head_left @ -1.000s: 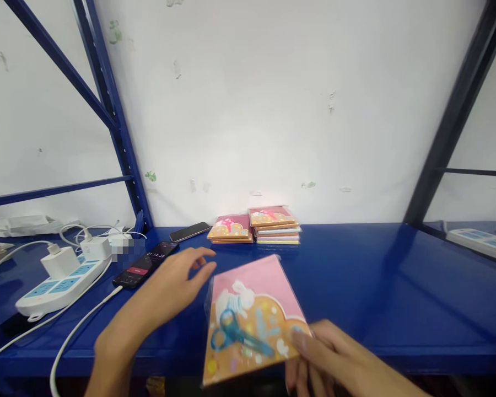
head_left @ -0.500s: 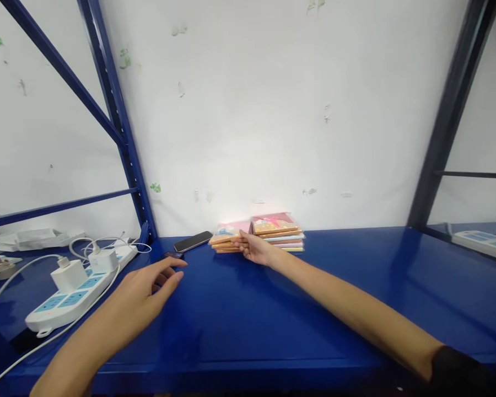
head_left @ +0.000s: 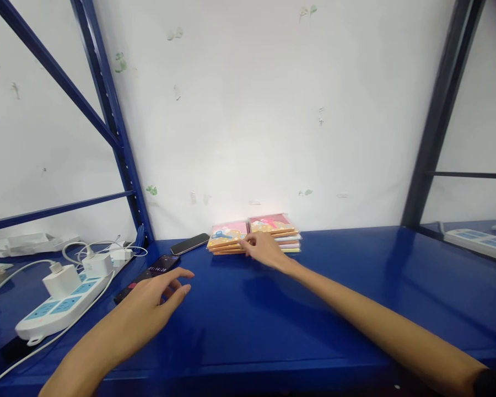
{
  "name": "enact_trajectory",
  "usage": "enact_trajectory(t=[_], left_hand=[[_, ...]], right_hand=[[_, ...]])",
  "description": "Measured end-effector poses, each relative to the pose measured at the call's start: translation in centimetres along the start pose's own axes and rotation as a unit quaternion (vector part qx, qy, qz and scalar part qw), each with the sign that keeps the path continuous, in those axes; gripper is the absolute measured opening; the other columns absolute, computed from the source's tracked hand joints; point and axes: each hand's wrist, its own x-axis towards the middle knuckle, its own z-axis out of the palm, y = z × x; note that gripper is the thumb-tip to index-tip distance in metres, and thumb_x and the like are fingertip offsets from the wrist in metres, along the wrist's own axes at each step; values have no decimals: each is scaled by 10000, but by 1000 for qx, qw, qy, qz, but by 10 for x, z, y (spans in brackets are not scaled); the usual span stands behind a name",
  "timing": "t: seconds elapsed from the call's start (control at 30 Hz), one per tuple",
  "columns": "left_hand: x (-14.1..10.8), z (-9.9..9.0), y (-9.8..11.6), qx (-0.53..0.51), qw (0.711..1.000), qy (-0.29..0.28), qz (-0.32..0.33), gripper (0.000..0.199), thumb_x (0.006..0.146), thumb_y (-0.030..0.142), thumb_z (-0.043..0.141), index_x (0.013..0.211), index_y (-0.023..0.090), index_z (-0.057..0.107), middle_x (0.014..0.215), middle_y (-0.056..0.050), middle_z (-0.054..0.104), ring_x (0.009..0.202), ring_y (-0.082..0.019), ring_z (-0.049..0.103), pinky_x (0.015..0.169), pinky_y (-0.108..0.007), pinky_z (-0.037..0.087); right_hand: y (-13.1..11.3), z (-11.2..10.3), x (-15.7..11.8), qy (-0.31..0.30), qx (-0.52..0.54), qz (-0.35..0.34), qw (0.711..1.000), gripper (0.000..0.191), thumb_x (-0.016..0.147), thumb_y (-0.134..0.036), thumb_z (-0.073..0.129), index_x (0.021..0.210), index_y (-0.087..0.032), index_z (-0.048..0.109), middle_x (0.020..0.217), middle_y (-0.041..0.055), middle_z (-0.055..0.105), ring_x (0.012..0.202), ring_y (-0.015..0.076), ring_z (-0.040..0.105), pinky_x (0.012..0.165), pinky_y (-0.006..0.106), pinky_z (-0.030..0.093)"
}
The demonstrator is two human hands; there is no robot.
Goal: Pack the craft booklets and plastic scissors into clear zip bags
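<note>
Two stacks of flat, clear-wrapped packets sit side by side against the wall. The left stack point(head_left: 225, 236) has a pink and orange top with a blue scissors-like shape; a pink shape shows on top of the right stack point(head_left: 270, 223). My right hand point(head_left: 262, 248) reaches in from the right, its fingers bent and pinched at the front right corner of a packet in the left stack; the fingertips are partly hidden. Holding nothing, my left hand point(head_left: 159, 295) hovers over the table with fingers apart, near a phone with a lit timer point(head_left: 161, 267).
A second, dark-screened phone point(head_left: 190, 243) lies behind the first. At left, a white power strip point(head_left: 58, 309) carries chargers and trailing cables. Blue shelf posts point(head_left: 107, 110) rise at the left, a dark post point(head_left: 434, 121) at the right. Another power strip point(head_left: 477, 241) is far right.
The view has shifted slightly. My right hand has turned more palm-down at the left stack, whose top now shows more. My left hand moved slightly toward me, uncovering the lit phone.
</note>
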Motion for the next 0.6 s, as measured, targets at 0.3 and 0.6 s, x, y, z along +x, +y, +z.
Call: enact_trajectory(t=[0.3,0.6], left_hand=[[8,19,12,-8,999,-43,14,417,953,484,443,1245,296,674,1044,-38,757,967,-247,695,878,-339,492],[19,48,42,-62,995,-45,59,346,949,407,470,1161,283,714,1142,-70,736,1131,-308,644,975,-410,446]], right_hand=[[64,-61,-8,62,-327,-144,932,484,993,-412,561,1411,-166,552,1393,219,603,1282,361,559,1069,515,405],[61,-78,-40,90,-383,-186,900,235,939,-83,526,1076,-194,682,1199,156,731,1062,300,671,946,449,433]])
